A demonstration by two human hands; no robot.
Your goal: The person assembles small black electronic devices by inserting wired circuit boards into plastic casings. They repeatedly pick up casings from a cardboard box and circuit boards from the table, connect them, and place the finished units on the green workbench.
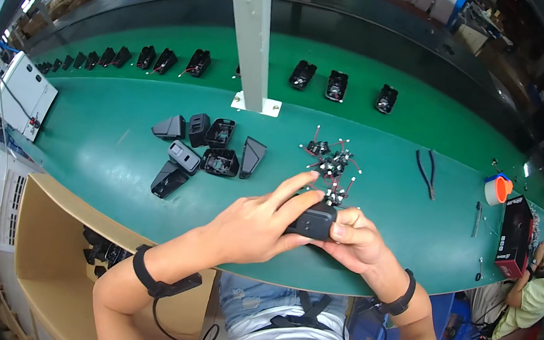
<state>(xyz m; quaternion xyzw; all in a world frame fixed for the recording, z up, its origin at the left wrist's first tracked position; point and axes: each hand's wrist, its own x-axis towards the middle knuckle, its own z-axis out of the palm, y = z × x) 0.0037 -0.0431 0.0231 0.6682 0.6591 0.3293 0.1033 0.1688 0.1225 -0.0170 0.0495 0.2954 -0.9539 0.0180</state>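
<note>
Over the near edge of the green bench, both my hands hold a black plastic housing (315, 222). My left hand (265, 221) is closed over its top and left side, fingers bent across it. My right hand (358, 239) pinches its right end between thumb and fingers. What lies inside or under the housing is hidden by my fingers. Just beyond my hands is a loose pile of small wired parts (335, 165) with red and black leads. Several more black housings (221, 161) lie to the left, some with the hollow side up.
A grey post (252, 35) rises from the bench. Behind it, a green belt (232, 60) carries a row of black housings (303, 75). Pliers (426, 173), an orange-and-white cup (497, 190) and a black-and-red box (515, 235) are at right. A cardboard box (41, 228) stands below left. Another person (536, 297) sits at right.
</note>
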